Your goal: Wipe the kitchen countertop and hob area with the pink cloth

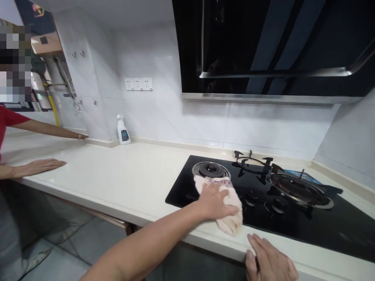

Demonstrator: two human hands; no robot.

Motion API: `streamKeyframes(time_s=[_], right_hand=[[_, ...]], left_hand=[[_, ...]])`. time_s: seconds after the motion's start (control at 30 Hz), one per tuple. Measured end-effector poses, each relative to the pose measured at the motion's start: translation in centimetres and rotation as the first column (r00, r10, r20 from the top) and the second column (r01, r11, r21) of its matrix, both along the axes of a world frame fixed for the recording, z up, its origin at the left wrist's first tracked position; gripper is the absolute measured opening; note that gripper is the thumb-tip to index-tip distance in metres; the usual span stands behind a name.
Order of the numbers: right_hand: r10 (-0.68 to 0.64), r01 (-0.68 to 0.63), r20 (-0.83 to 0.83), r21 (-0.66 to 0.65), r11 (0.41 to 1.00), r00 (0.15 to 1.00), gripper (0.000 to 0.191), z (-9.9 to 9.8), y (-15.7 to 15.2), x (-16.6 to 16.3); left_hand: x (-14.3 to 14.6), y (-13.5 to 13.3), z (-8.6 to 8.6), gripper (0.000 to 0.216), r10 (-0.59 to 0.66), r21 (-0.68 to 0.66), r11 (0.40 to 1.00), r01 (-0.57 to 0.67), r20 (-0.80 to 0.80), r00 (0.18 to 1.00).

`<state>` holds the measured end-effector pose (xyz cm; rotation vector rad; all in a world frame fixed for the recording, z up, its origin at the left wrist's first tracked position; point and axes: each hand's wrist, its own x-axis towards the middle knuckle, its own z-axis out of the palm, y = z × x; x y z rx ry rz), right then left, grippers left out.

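Observation:
My left hand presses a pale, stained cloth onto the left part of the black gas cooktop. The cloth drapes over the cooktop's front edge onto the counter and touches the near side of the left burner. At the counter's front edge, my right hand rests with its fingers stretched out, and I see nothing in it. Two black knobs sit right of the cloth. A loose black pan support stands at the cooktop's back, near the right burner.
A white spray bottle stands by the wall on the pale counter. A black range hood hangs low over the cooktop. At the left, another person in a red sleeve leans both hands on the counter.

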<state>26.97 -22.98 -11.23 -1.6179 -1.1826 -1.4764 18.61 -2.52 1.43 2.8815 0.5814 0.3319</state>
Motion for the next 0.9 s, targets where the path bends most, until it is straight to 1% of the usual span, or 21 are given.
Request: streamKeyframes(time_s=[0.03,0.1,0.2,0.3,0.37,0.43,0.53,0.67,0.73,0.8,0.83,0.9], right_hand=[[0.008,-0.008,-0.003,-0.006,1.000,1.000,0.026,0.1,0.0,-0.1],[0.002,-0.003,-0.021,-0.024,1.000,1.000,0.028,0.2,-0.2,-0.2],[-0.010,0.009,-0.019,-0.037,0.999,1.000,0.029,0.2,-0.5,0.0],[0.021,-0.020,0.022,-0.041,0.999,1.000,0.030,-0.1,-0.6,0.5],[0.016,-0.015,0.034,-0.023,1.000,0.999,0.032,-0.2,-0.5,0.8],[-0.012,0.012,0.035,0.008,1.000,0.999,0.031,-0.3,-0.4,0.9],[-0.023,0.023,0.034,-0.008,1.000,0.999,0.029,0.0,-0.6,0.7],[-0.041,0.041,-0.006,-0.076,0.996,0.999,0.031,0.2,-1.2,0.4],[-0.037,0.033,-0.024,-0.127,0.991,0.999,0.032,0.1,-1.6,0.5],[-0.028,0.022,-0.038,-0.160,0.987,0.999,0.033,0.0,-1.9,0.8],[-0.024,0.018,-0.033,-0.167,0.986,0.999,0.034,-0.1,-2.0,1.0],[-0.010,0.010,0.004,-0.152,0.988,1.000,0.038,-0.2,-2.0,1.4]], left_hand=[[1.2,-0.8,0.0,0.088,-0.046,-0.030,0.999,0.046,0.000,0.999],[3.8,-1.4,0.4,0.088,-0.086,-0.077,0.993,0.085,-0.011,0.996],[6.8,-0.5,1.5,0.086,-0.134,-0.136,0.983,0.126,-0.046,0.990],[8.1,1.2,2.0,0.087,-0.191,-0.193,0.966,0.172,-0.086,0.978],[8.3,1.8,1.8,0.089,-0.191,-0.210,0.963,0.168,-0.094,0.977],[8.3,1.9,1.4,0.088,-0.171,-0.206,0.967,0.152,-0.082,0.982],[7.7,1.1,0.7,0.084,-0.141,-0.191,0.973,0.128,-0.056,0.988],[5.5,-0.1,0.5,0.093,-0.110,-0.214,0.972,0.100,-0.035,0.993],[3.7,-0.1,0.6,0.095,-0.101,-0.224,0.970,0.096,-0.011,0.995],[1.4,0.5,0.9,0.094,-0.080,-0.221,0.972,0.081,0.013,0.997],[0.0,1.1,1.0,0.092,-0.057,-0.213,0.975,0.061,0.026,0.998],[-3.1,2.9,1.2,0.087,0.038,-0.186,0.982,-0.027,0.056,0.998]])
